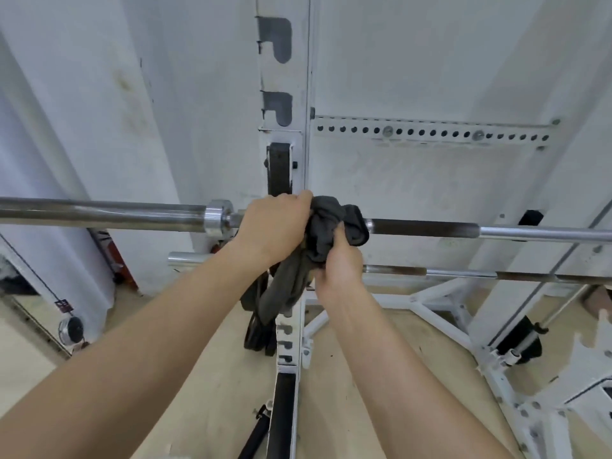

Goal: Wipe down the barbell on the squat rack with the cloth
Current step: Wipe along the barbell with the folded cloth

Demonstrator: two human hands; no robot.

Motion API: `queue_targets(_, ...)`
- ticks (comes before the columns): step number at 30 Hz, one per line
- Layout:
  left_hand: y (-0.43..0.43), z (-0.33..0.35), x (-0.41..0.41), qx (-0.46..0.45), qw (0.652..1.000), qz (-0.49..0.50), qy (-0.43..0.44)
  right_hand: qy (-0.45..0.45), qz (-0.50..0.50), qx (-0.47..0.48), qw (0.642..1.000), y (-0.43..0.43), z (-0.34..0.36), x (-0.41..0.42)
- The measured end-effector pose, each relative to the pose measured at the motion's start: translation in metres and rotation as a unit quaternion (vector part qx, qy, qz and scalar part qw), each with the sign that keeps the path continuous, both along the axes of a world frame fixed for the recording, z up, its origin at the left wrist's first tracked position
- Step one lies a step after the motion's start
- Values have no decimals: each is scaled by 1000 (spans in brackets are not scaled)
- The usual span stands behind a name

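White rack; left grip, right grip clutch cloth on barbell.

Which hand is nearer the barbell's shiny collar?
Left. The left hand curls over the barbell just beside the collar; the right hand pinches the cloth farther right, lower down.

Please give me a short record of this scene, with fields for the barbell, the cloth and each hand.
barbell: lies across the white rack
cloth: dark grey, bunched on the barbell, one end hanging down
left hand: curled over the barbell, next to the cloth
right hand: grips the cloth from below
second bar: lower, behind
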State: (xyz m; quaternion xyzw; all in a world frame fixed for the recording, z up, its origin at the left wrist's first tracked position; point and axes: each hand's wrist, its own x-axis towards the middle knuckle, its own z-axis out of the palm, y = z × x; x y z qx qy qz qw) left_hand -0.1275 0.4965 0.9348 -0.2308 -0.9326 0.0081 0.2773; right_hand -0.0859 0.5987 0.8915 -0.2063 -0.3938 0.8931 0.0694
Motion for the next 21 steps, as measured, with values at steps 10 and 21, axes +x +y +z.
queue_targets(10, -68, 4, 18, 723, 690, -7, 35, 367, -87, 502, 778, -52, 100, -34)
queue_targets(21, -26, -124, 13, 894, 255, -13, -368, 176, 313, 867, 345, -77, 66, -81)
